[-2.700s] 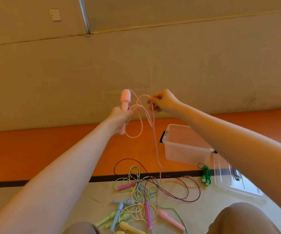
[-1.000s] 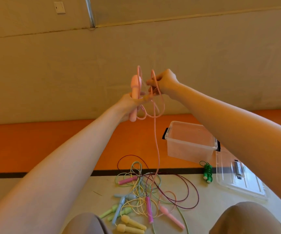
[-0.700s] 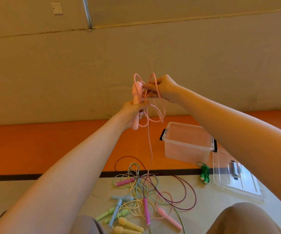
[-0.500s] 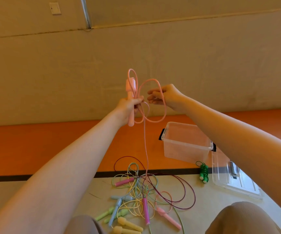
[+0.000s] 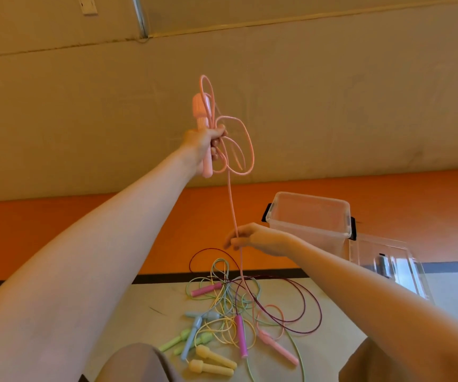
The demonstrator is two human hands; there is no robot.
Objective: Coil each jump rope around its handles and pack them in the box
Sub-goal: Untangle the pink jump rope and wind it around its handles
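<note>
A beige wall (image 5: 332, 100) with a pale switch plate (image 5: 87, 5) rises over an orange floor band (image 5: 43, 230) and a dark stripe (image 5: 167, 278) that edges a light mat (image 5: 332, 326), where a person sits with knees showing at the bottom of the head view. The left hand (image 5: 204, 142), raised high, grips a pale pink handle (image 5: 201, 114) upright, fingers curled round it with several loops of the pink rope (image 5: 245, 146) gathered beside it. One strand drops straight down to the right hand (image 5: 258, 238), held lower, which pinches the cord between thumb and fingertips. Below, the strand runs on into a tangle of jump ropes (image 5: 230, 307) on the mat, with pink, blue, green and yellow handles. The clear plastic box (image 5: 309, 219) stands open just beyond the right hand, its lid (image 5: 387, 266) lying beside it.
</note>
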